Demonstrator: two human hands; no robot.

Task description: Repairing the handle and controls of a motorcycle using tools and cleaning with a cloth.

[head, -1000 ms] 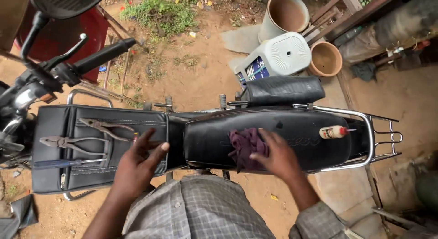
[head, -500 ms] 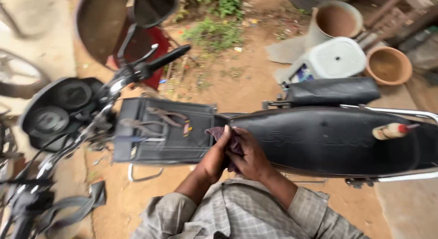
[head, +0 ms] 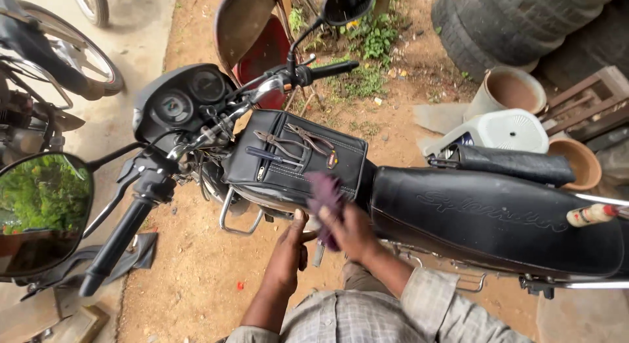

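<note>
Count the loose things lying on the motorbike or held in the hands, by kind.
Pliers: 2
Screwdriver: 1
Purple rag: 1, in the right hand
Small bottle: 1, on the seat
Total: 5

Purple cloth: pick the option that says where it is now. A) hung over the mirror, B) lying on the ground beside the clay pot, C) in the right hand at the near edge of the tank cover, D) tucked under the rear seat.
C: the purple cloth is gripped by the right hand against the near edge of the black tank cover, with the left hand just beside it.
</note>
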